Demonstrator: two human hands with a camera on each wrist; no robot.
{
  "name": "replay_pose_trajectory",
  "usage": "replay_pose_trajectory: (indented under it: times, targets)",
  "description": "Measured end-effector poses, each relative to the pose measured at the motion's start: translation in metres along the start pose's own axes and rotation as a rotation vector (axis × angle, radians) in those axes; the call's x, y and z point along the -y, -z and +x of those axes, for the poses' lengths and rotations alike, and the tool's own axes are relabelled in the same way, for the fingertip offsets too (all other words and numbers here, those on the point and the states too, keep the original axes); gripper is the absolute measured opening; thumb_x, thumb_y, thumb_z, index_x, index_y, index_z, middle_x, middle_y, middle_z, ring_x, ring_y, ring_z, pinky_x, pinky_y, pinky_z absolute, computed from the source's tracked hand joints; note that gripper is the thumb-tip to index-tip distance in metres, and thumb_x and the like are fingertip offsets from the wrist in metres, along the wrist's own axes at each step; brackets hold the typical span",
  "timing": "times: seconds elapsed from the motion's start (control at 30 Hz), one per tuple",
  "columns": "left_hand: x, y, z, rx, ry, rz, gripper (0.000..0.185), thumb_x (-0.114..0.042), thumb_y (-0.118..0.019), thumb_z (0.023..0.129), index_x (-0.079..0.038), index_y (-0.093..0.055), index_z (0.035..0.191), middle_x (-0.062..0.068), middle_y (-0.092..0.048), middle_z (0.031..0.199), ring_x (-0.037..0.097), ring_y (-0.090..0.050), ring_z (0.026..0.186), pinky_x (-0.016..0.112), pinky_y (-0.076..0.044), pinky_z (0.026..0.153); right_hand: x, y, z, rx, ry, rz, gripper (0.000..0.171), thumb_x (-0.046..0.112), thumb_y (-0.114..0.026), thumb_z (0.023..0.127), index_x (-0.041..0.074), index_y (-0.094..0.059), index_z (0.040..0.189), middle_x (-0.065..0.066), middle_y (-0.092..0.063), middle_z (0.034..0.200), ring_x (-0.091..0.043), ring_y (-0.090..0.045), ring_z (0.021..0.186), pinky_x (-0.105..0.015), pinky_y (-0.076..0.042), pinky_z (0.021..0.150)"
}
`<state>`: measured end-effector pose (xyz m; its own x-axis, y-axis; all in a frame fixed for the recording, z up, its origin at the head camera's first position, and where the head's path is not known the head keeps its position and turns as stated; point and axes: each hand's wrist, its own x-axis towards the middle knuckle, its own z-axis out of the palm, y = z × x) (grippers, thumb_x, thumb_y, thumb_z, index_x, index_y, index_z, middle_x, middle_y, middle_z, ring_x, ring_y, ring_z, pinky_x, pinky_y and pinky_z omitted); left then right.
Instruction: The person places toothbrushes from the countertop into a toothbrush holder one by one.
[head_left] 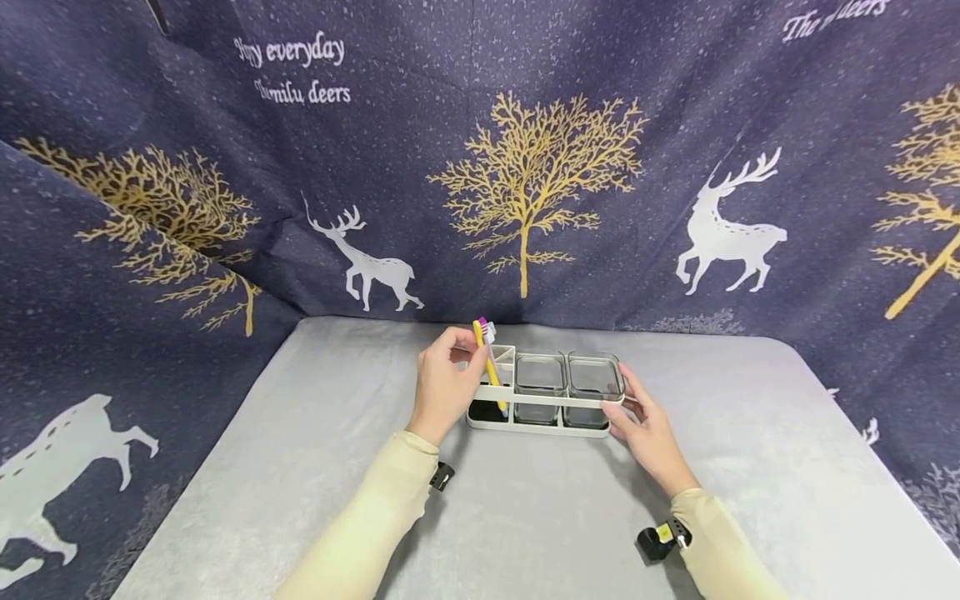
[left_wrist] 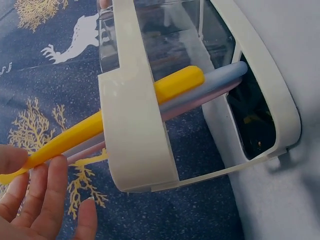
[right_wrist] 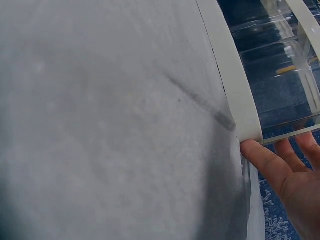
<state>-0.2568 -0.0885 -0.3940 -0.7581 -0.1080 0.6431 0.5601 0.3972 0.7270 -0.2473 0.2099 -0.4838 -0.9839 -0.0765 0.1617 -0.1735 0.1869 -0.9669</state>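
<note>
A white toothbrush holder [head_left: 540, 399] stands on the table, with an upper frame and a base. My left hand [head_left: 444, 383] pinches a yellow toothbrush [left_wrist: 75, 137] between thumb and fingers at the holder's left compartment. In the left wrist view its handle passes through the upper frame, its lower end above the base. Beside it, a light blue toothbrush handle [left_wrist: 220, 77] and a pink handle [left_wrist: 210, 98] slant through the same compartment. My right hand [head_left: 643, 429] grips the holder's right end, thumb [right_wrist: 265, 159] at the front edge and other fingers behind.
Two clear square cups sit in the holder, a middle cup [head_left: 540, 375] and a right cup [head_left: 594, 375]. A grey cloth covers the table [head_left: 540, 508]. Behind it hangs a dark blue curtain [head_left: 420, 150] with deer and trees.
</note>
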Motion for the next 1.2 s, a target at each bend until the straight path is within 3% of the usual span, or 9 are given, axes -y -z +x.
replay_pose_trajectory:
  times: [0.2, 0.33, 0.57, 1.2]
  targets:
    - [0.003, -0.002, -0.004, 0.002, -0.005, 0.010, 0.010, -0.002, -0.075, 0.083, -0.003, -0.065, 0.088, 0.004, -0.066, 0.079, 0.017, -0.066, 0.072, 0.032, -0.056, 0.071, -0.003, 0.001, 0.000, 0.002, -0.008, -0.018, 0.073, 0.023, -0.065, 0.098, 0.024, -0.024, 0.158, -0.025, -0.039, 0.137, -0.001, -0.053, 0.111, -0.034, -0.055, 0.084]
    - [0.005, -0.004, -0.006, 0.000, -0.001, 0.009, 0.010, -0.002, -0.075, 0.083, -0.005, -0.066, 0.087, 0.002, -0.066, 0.078, 0.016, -0.066, 0.072, 0.032, -0.055, 0.071, -0.001, 0.001, -0.001, -0.001, -0.005, -0.016, 0.073, 0.022, -0.065, 0.098, 0.022, -0.024, 0.158, -0.025, -0.039, 0.136, 0.002, -0.053, 0.109, -0.035, -0.055, 0.084]
    - [0.005, -0.005, -0.008, 0.001, -0.006, 0.006, 0.010, 0.000, -0.074, 0.083, -0.005, -0.065, 0.086, 0.002, -0.065, 0.077, 0.017, -0.066, 0.072, 0.034, -0.056, 0.071, 0.001, 0.002, -0.002, -0.004, 0.010, -0.023, 0.072, 0.019, -0.063, 0.098, 0.018, -0.024, 0.158, -0.027, -0.041, 0.135, 0.003, -0.053, 0.108, -0.035, -0.055, 0.083]
    - [0.014, -0.007, -0.014, 0.030, -0.008, 0.043, 0.012, -0.002, -0.075, 0.083, -0.006, -0.064, 0.087, 0.001, -0.065, 0.078, 0.016, -0.066, 0.072, 0.036, -0.055, 0.072, -0.004, 0.000, 0.000, -0.008, 0.019, -0.012, 0.072, 0.019, -0.065, 0.097, 0.021, -0.025, 0.158, -0.027, -0.042, 0.135, 0.002, -0.055, 0.108, -0.034, -0.056, 0.082]
